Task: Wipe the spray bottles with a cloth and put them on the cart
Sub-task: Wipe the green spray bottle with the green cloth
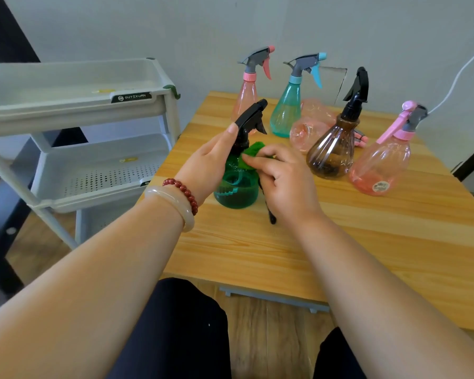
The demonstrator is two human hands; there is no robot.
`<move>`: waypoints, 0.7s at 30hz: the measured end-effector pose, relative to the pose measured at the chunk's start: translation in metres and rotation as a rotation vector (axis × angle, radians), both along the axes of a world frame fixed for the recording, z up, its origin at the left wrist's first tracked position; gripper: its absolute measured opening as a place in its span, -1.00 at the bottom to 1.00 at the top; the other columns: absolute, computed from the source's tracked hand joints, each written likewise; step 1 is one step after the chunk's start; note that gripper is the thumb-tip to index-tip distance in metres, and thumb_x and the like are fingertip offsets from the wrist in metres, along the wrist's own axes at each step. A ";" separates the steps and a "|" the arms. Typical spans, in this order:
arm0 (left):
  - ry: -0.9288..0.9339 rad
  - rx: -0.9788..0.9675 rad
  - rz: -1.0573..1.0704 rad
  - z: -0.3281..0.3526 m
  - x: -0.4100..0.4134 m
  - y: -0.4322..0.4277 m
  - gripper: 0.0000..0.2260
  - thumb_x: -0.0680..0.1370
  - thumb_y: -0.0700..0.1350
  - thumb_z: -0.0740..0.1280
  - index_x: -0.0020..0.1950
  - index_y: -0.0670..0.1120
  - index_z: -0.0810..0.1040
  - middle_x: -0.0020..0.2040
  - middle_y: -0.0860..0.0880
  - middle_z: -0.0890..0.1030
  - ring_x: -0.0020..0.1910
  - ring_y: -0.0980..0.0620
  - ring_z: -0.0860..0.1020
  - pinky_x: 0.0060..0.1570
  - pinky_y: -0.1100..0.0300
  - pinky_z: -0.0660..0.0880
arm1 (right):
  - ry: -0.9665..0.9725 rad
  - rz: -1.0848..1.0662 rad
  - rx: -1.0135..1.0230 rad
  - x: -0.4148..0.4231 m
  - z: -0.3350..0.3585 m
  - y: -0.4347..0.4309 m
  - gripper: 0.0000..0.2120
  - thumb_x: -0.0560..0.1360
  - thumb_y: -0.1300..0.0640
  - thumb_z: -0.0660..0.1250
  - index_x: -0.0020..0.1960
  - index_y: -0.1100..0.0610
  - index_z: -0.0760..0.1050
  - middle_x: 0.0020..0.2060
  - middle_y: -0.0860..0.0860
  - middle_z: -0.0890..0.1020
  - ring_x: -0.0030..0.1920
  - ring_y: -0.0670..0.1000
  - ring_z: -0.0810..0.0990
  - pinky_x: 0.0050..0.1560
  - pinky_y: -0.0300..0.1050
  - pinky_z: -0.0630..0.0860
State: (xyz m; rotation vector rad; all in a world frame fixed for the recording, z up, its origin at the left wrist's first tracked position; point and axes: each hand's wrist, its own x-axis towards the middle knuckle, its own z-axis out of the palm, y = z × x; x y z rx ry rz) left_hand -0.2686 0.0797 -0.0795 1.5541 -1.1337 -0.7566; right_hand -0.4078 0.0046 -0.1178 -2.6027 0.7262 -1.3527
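Observation:
A green spray bottle (236, 191) with a black trigger head stands near the left edge of the wooden table (340, 242). My left hand (211, 160) grips its neck just under the trigger head. My right hand (282, 179) presses a green cloth (253, 154) against the bottle's shoulder, fingers curled round the cloth. Behind stand a pink bottle (248, 97), a teal bottle (288, 110), a brown bottle (333, 151) and a pink bottle with a pink trigger (381, 165). Another pink bottle (309, 127) lies on its side. The white cart (74, 105) stands left of the table.
The cart's top tray (66, 77) and perforated middle tray (101, 173) hold no bottles. A black stick-like object (270, 212) lies on the table under my right hand. A white cable (460, 75) runs down the wall at the back right. My knees are below the table's front edge.

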 end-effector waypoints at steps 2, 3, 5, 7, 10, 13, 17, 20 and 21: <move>0.104 0.015 0.025 -0.003 0.003 -0.001 -0.42 0.53 0.37 0.09 0.39 0.07 0.51 0.28 0.13 0.60 0.30 0.19 0.49 0.43 0.10 0.30 | -0.022 -0.026 0.027 -0.009 0.005 -0.001 -0.73 0.51 0.34 0.34 0.16 0.15 0.66 -0.05 0.05 0.63 -0.01 0.13 0.56 0.00 -0.01 0.50; 0.134 0.011 0.045 -0.004 0.004 -0.001 -0.40 0.50 0.36 0.11 0.38 0.06 0.53 0.29 0.12 0.60 0.31 0.17 0.49 0.46 0.03 0.28 | -0.072 -0.048 0.049 -0.012 0.011 -0.001 -0.73 0.51 0.34 0.34 0.17 0.16 0.65 -0.05 0.04 0.63 -0.01 0.09 0.56 0.03 -0.04 0.51; 0.103 0.013 0.054 -0.005 0.007 -0.001 -0.44 0.50 0.36 0.12 0.32 0.09 0.56 0.25 0.11 0.62 0.30 0.14 0.51 0.45 0.01 0.28 | -0.178 -0.106 0.078 -0.015 0.025 0.001 -0.72 0.53 0.32 0.33 0.21 0.17 0.62 -0.03 -0.03 0.59 -0.01 -0.01 0.54 0.05 -0.23 0.48; 0.038 0.012 0.021 -0.004 0.008 0.001 -0.50 0.55 0.36 0.13 0.32 0.12 0.56 0.24 0.14 0.61 0.30 0.16 0.50 0.41 0.06 0.31 | -0.241 -0.133 0.062 -0.015 0.042 0.001 -0.71 0.53 0.31 0.32 0.22 0.16 0.62 -0.03 -0.07 0.56 -0.03 -0.10 0.50 0.02 -0.45 0.38; -0.014 -0.006 -0.010 -0.001 0.005 0.003 -0.63 0.64 0.22 0.14 0.36 0.14 0.50 0.08 0.28 0.56 0.10 0.38 0.48 0.15 0.36 0.36 | -0.242 -0.112 0.031 -0.012 0.060 0.004 -0.71 0.51 0.30 0.31 0.20 0.16 0.63 -0.03 -0.07 0.56 -0.02 -0.14 0.48 0.04 -0.54 0.32; -0.060 -0.038 -0.005 0.000 -0.001 0.000 -0.62 0.65 0.19 0.13 0.41 0.12 0.47 0.09 0.30 0.53 0.09 0.36 0.46 0.18 0.29 0.36 | -0.169 -0.066 0.028 -0.007 0.066 0.007 -0.71 0.52 0.31 0.31 0.19 0.15 0.64 -0.03 -0.01 0.60 -0.01 -0.13 0.49 0.05 -0.53 0.32; 0.104 -0.006 -0.010 -0.010 0.001 0.002 -0.68 0.62 0.26 0.12 0.25 0.25 0.56 0.24 0.24 0.57 0.34 0.20 0.45 0.47 0.06 0.26 | -0.083 0.005 0.047 -0.002 0.065 0.007 -0.69 0.51 0.35 0.30 0.19 0.15 0.64 -0.05 -0.02 0.57 -0.03 -0.11 0.48 0.05 -0.41 0.38; 0.105 -0.022 -0.065 -0.020 0.006 0.005 -0.78 0.65 0.03 0.21 0.19 0.34 0.50 0.21 0.26 0.57 0.25 0.27 0.49 0.41 0.12 0.32 | 0.012 0.028 0.035 -0.001 0.058 0.012 -0.67 0.52 0.35 0.29 0.21 0.13 0.63 -0.04 0.00 0.56 0.02 0.05 0.52 0.05 -0.11 0.48; 0.062 -0.021 -0.080 -0.021 0.007 0.005 -0.74 0.67 -0.04 0.22 0.22 0.33 0.49 0.21 0.25 0.58 0.24 0.26 0.50 0.37 0.12 0.36 | 0.029 0.030 0.017 -0.002 0.056 0.014 -0.67 0.52 0.34 0.28 0.21 0.13 0.63 -0.04 0.03 0.56 0.02 0.09 0.53 0.04 -0.06 0.49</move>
